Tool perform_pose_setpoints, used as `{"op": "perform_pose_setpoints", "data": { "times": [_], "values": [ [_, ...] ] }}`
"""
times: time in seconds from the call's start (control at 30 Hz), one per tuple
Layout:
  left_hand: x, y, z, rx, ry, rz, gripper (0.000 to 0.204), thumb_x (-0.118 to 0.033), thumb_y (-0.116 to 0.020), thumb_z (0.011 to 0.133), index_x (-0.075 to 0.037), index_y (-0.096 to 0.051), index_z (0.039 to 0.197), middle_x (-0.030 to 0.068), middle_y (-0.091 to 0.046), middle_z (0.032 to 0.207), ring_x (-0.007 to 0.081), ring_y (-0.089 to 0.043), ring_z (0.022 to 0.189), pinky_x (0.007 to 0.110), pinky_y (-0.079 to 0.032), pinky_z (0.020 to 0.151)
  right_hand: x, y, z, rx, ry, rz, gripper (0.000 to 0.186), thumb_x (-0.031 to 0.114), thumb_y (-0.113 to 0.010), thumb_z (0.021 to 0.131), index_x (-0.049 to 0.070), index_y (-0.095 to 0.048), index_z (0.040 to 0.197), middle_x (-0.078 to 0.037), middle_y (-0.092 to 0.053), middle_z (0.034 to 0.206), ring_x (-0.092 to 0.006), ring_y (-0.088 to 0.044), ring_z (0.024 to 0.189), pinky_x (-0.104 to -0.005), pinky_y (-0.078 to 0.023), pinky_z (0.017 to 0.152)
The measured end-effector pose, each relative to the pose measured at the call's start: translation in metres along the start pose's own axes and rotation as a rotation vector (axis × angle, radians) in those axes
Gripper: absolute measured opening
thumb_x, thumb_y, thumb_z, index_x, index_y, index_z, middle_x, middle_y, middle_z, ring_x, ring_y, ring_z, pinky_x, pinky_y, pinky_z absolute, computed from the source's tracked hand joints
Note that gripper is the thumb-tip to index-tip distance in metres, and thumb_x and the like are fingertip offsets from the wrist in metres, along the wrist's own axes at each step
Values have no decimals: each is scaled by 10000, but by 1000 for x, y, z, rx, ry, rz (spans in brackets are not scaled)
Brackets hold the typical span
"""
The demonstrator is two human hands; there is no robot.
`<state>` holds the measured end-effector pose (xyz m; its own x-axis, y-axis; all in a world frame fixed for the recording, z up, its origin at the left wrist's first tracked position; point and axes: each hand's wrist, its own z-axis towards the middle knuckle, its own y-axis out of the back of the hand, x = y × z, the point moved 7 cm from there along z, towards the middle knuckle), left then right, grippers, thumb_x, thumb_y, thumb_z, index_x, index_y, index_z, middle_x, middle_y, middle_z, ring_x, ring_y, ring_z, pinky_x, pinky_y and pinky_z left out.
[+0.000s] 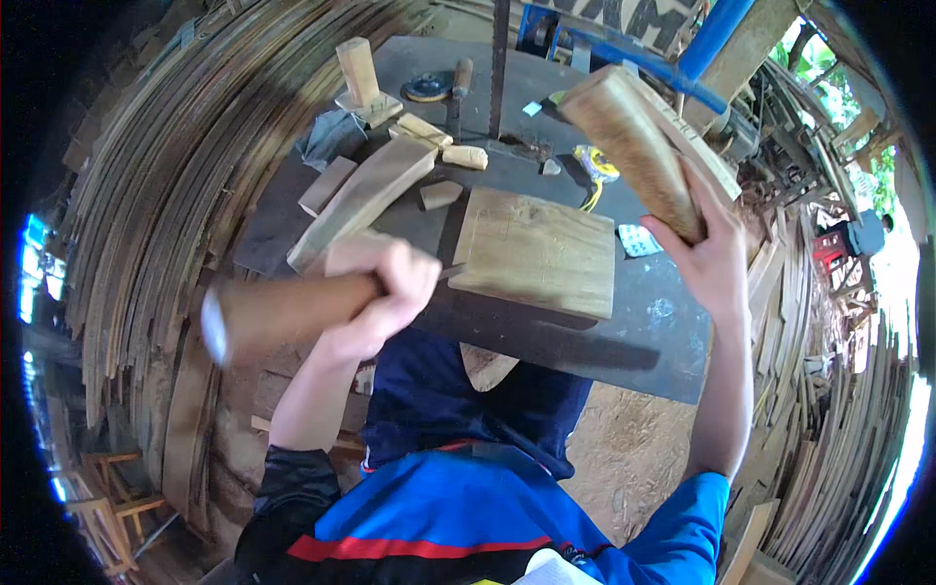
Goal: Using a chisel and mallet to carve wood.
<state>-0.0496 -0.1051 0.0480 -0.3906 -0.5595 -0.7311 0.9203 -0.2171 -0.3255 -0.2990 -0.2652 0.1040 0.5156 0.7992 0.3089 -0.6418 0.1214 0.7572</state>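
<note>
The left hand [385, 292] was closed around the thick, brown, round wooden handle [292, 314] of a chisel, whose shiny butt, blurred, pointed out to the left. Its thin, dark metal blade [452, 272] reached to the left edge of a flat, pale brown rectangular wooden block [536, 255], though contact could not be told. The right hand [712, 255] was wrapped around the narrower lower end of a rounded, brown wooden club [632, 146], which was raised and tilted up to the left, its head blurred. The block lay flat near the middle of a dark grey, smooth-topped bench [624, 363], between the two hands. Beyond it, toward the club, sat a yellow-and-white tape measure [597, 164], and a pale blue patterned packet [639, 241] lay just beside the block's right edge. To the left, a long, pale, thick wooden beam [375, 190] lay slantwise, near a small, pale, pointed wooden offcut [442, 195]. Farther back stood an upright, light wooden post [359, 73], beside a round black disc [430, 87].
</note>
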Motion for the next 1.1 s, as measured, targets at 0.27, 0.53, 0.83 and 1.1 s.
{"op": "perform_pose_setpoints", "data": {
  "times": [0.27, 0.53, 0.83, 1.1],
  "values": [
    [-16, -2, -38, -40, -213, 150, 274, -176, -670, 753, -86, -448, 621, -11, -462, 496, 133, -393, 429, 273, -300, 444, -41, -56, -10, 27, -173, 231, 605, 253, -790, 787, 100, -532, 1311, -172, -687, 1043, -274, -694, 948, -350, -529, 798],
    [-16, 10, -14, -47, -133, -19, 309, -217, -682, 741, -83, -440, 604, -10, -427, 474, 132, -360, 416, 276, -259, 419, -41, -61, -20, 16, -141, 156, 613, 263, -792, 783, 135, -535, 1325, -151, -694, 997, -263, -704, 852, -342, -536, 727],
    [1, 14, 36, 277, 175, -206, 281, -206, -654, 754, -103, -414, 653, -36, -398, 492, 87, -325, 430, 254, -230, 430, -55, -60, -32, 29, -171, 29, 619, 336, -789, 771, 183, -543, 1318, -129, -692, 970, -294, -703, 828, -360, -543, 673],
    [33, 29, 81, -159, 440, -158, 332, -195, -446, 934, -140, -354, 620, -55, -259, 454, 70, -209, 395, 256, -169, 394, -52, -61, -34, 10, -144, -16, 612, 350, -784, 769, 194, -544, 1309, -124, -691, 976, -307, -698, 821, -367, -543, 674]
  ]
}}
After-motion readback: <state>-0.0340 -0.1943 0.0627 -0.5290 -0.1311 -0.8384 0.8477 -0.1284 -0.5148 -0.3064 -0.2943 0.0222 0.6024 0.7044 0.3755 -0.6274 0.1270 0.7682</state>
